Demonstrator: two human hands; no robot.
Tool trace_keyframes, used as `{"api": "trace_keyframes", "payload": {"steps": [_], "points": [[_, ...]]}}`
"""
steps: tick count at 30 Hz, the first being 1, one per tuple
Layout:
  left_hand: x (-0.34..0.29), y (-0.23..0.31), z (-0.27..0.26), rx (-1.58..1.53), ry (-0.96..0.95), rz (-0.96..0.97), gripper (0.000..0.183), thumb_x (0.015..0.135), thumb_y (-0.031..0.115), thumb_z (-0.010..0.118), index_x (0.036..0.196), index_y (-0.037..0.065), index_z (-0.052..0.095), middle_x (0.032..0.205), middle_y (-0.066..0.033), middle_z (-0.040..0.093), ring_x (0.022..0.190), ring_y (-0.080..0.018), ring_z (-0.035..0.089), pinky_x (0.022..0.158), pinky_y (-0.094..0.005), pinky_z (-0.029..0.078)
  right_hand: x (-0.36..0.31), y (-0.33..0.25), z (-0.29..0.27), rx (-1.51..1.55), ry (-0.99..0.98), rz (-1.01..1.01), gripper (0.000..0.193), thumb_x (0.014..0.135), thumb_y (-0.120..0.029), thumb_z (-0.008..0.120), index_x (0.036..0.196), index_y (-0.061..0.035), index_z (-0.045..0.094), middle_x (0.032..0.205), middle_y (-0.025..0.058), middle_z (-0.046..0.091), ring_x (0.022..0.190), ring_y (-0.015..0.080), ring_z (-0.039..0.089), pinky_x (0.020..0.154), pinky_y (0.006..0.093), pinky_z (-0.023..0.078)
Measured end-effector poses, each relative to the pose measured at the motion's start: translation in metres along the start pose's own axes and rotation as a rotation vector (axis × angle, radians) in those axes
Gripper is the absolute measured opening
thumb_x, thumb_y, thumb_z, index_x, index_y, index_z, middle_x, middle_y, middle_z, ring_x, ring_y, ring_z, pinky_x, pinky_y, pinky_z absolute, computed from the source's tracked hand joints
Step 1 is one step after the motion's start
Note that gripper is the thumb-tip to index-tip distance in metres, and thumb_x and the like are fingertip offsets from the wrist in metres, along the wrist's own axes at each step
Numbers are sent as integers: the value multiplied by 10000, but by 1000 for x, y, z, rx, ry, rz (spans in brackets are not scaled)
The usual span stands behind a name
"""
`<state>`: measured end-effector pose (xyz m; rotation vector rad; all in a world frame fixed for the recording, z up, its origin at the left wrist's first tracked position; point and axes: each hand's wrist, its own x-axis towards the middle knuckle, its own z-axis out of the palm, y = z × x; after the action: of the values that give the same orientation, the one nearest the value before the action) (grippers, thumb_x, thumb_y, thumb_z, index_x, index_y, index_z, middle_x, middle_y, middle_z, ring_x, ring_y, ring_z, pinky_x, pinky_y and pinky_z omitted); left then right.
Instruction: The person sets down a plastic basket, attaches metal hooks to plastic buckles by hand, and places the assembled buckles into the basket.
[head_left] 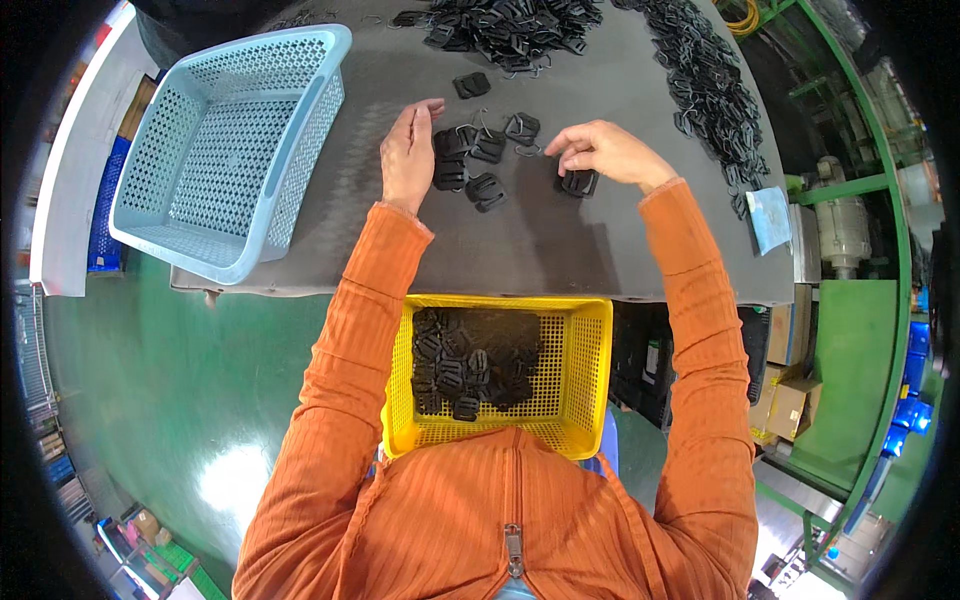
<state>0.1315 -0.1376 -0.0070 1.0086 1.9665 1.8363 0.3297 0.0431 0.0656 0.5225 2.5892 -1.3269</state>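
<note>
My left hand is on the dark table, edge-on, its fingers stretched out beside a small group of black plastic buckles. Nothing shows in its grasp. To the right, my right hand hovers with loosely bent fingers just above a single black buckle; its fingertips are partly apart, and contact is hard to judge. Another buckle lies nearer me, and one lies farther off. Some pieces between the hands have thin metal wire loops on them.
A large heap of black buckles lies at the far side, and a long pile runs down the right. A light blue basket stands on the left. Against my body, a yellow basket holds more buckles. A pale blue packet lies at the right edge.
</note>
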Motion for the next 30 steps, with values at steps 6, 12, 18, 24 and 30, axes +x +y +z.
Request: {"api": "trace_keyframes", "payload": {"steps": [6, 12, 18, 24, 30], "points": [[1, -1, 0, -22, -10, -7, 350, 986, 213, 353, 1088, -25, 588, 1070, -123, 626, 1028, -194, 586, 939, -301, 421, -2, -4, 1, -16, -6, 14, 262, 820, -3, 531, 1071, -1, 606, 881, 80, 679, 858, 139, 629, 801, 264, 473], [1, -3, -3, -10, -15, -3, 347, 987, 215, 357, 1087, -23, 588, 1085, -117, 620, 1038, -188, 579, 942, -299, 420, -1, -19, 20, 168, 99, -79, 235, 828, -57, 569, 1056, -22, 611, 932, 91, 674, 885, 157, 624, 812, 276, 470], [1, -2, -2, -19, -8, -13, 344, 986, 219, 363, 1080, -19, 593, 1073, -110, 626, 1027, -184, 584, 938, -295, 421, -23, -2, 26, -318, 291, 52, 375, 722, -166, 713, 1069, -80, 601, 933, 72, 612, 832, 203, 594, 768, 315, 469], [1, -4, -1, -23, 21, 32, 315, 958, 199, 385, 1059, 12, 618, 1022, -113, 658, 987, -198, 612, 871, -298, 439, -51, 12, 32, -372, 380, 59, 459, 646, -189, 739, 1071, -105, 587, 973, 78, 557, 854, 237, 568, 758, 345, 471], [-1, 2, 1, -25, 2, -66, 344, 968, 226, 366, 1076, 9, 610, 1050, -104, 650, 1024, -195, 598, 898, -288, 424, -86, 68, -33, -465, 486, 259, 436, 662, -179, 717, 1074, -111, 589, 1023, 78, 558, 1026, 248, 559, 857, 361, 460]]}}
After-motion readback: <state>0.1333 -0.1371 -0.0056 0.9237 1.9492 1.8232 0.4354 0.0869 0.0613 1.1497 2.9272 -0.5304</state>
